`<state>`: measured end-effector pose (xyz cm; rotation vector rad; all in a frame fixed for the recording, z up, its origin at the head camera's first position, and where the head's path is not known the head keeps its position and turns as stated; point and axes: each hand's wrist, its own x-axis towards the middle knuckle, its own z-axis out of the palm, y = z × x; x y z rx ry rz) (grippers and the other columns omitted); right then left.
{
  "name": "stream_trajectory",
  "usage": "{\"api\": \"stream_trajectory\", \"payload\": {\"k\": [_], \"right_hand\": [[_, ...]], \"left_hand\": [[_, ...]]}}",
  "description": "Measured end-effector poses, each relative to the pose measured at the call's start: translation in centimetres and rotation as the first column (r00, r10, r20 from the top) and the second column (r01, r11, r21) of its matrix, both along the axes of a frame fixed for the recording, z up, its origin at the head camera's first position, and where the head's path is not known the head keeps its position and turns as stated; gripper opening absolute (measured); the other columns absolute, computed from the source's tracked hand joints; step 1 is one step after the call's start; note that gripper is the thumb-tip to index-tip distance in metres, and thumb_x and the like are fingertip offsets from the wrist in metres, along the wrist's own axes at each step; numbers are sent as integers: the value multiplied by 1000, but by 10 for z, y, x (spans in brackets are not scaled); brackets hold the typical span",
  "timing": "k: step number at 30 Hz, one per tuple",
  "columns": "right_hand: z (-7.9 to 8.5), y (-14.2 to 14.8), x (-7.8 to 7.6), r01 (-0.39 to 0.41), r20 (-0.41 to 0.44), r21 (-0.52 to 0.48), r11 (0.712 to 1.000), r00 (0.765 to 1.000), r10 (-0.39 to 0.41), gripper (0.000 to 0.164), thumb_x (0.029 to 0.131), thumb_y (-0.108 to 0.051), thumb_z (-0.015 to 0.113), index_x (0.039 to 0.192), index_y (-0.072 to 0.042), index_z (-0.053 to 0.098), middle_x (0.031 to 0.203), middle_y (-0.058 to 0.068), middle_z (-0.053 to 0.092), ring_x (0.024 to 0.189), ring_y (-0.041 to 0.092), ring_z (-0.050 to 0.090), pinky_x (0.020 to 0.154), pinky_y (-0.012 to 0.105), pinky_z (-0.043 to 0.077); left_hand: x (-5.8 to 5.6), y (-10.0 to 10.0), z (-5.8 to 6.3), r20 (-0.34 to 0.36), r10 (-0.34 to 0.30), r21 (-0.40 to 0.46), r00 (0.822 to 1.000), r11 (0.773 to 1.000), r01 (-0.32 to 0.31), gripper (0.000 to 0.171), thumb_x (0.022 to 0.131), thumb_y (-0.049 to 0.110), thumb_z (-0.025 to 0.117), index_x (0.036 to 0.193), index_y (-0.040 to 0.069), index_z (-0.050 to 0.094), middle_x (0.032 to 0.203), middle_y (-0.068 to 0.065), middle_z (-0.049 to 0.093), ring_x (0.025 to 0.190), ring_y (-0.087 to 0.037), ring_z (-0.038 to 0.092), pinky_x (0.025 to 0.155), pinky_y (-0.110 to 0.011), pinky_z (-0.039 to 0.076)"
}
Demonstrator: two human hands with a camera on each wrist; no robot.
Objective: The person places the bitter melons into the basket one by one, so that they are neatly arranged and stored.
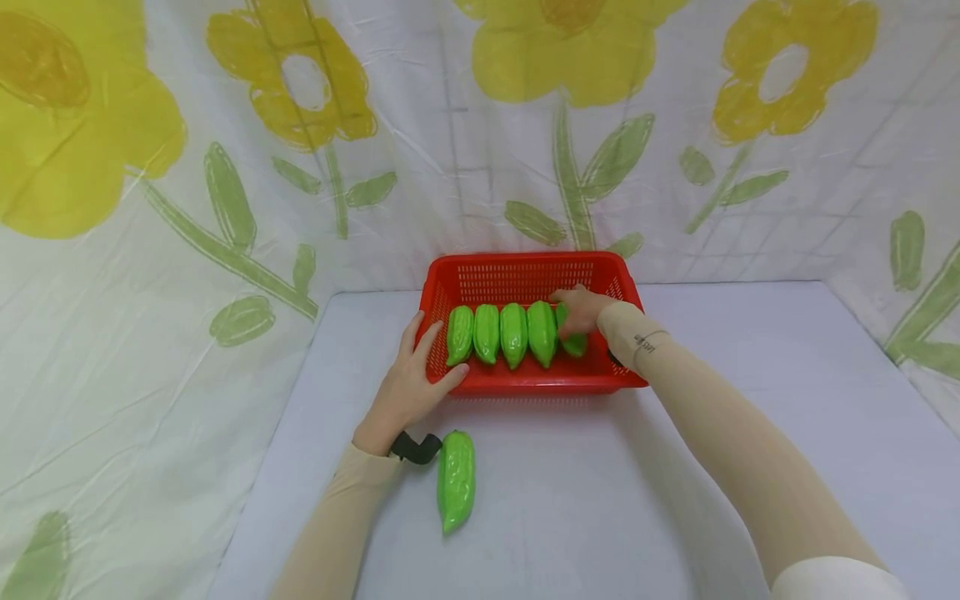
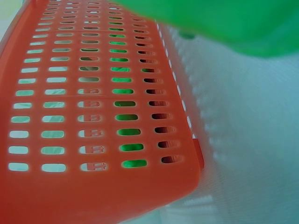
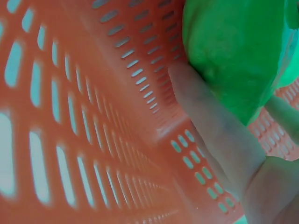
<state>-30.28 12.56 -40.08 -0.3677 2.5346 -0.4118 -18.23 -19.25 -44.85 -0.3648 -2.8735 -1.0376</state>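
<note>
A row of ridged green bitter gourds [image 1: 513, 335] lies side by side in a red plastic basket [image 1: 525, 385]. My right hand [image 1: 583, 310] reaches into the basket's right part and grips the rightmost bitter gourd [image 1: 573, 344]. In the right wrist view, digits lie on either side of that gourd [image 3: 233, 51]. At the basket's front left corner, my left hand [image 1: 408, 383] rests with fingers spread along the left rim and thumb at the front rim. Another bitter gourd [image 1: 457, 482] lies on the table just right of my left wrist.
The basket stands on a white-covered table [image 1: 570, 500] near its back edge. Behind it hangs a white cloth [image 1: 405, 192] painted with yellow flowers. Slotted basket walls [image 2: 88, 116] rise beside the left wrist camera.
</note>
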Motion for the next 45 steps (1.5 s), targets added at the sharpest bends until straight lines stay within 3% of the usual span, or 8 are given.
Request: {"api": "stream_trajectory", "payload": {"k": [4, 13, 23, 26, 30, 39, 45], "right_hand": [[-2, -1, 0, -23, -11, 33, 999, 1000, 23, 87, 89, -22, 71, 164, -9, 28, 169, 31, 14, 159, 47, 12, 118, 64, 36], [-5, 0, 3, 25, 21, 18, 1000, 999, -25, 88, 92, -24, 70, 165, -10, 23, 169, 32, 9, 153, 50, 23, 115, 65, 39], [-1, 1, 6, 17, -3, 3, 1000, 1000, -17, 89, 92, -29, 72, 165, -9, 24, 168, 33, 11, 154, 49, 21, 116, 67, 37], [1, 3, 6, 19, -12, 1, 1000, 1000, -19, 92, 91, -32, 71, 165, -8, 22, 169, 32, 9, 158, 48, 12, 118, 68, 33], [5, 7, 5, 31, -32, -9, 999, 999, -31, 94, 92, -35, 71, 165, -7, 21, 169, 32, 6, 159, 48, 5, 120, 68, 30], [19, 3, 6, -23, -161, -88, 996, 987, 8, 87, 95, -31, 71, 164, -3, 25, 166, 32, 17, 154, 49, 21, 119, 65, 35], [31, -2, 14, -28, -216, -160, 987, 976, -7, 86, 95, -34, 72, 163, -5, 28, 164, 28, 20, 152, 47, 25, 116, 63, 39]], "left_hand": [[0, 0, 0, -3, 1, -2, 1000, 1000, -1, 88, 94, 61, 63, 164, 17, 31, 175, -4, 9, 151, -40, 37, 110, -66, 44], [1, 1, -2, 8, 3, -11, 1000, 1000, -3, 88, 95, 62, 63, 163, 16, 33, 175, -3, 9, 152, -39, 36, 111, -65, 45], [0, 1, -2, 1, 7, -12, 1000, 1000, -7, 87, 95, 62, 62, 163, 16, 34, 175, -2, 10, 152, -38, 37, 111, -65, 45], [0, 1, -2, 6, 6, -9, 1000, 1000, -6, 88, 94, 63, 62, 163, 16, 34, 175, -2, 10, 152, -38, 36, 111, -65, 45], [0, 1, -1, 6, 5, -7, 1000, 1000, -5, 87, 94, 62, 62, 163, 17, 33, 175, -2, 10, 152, -38, 36, 111, -65, 45], [0, 0, -1, 1, 3, -2, 1000, 1000, -3, 87, 95, 61, 63, 163, 16, 32, 175, -3, 10, 153, -38, 35, 111, -65, 45], [0, 0, -1, 1, 5, -6, 1000, 1000, -5, 87, 95, 61, 63, 163, 17, 33, 175, -3, 10, 152, -38, 36, 111, -65, 45]]}}
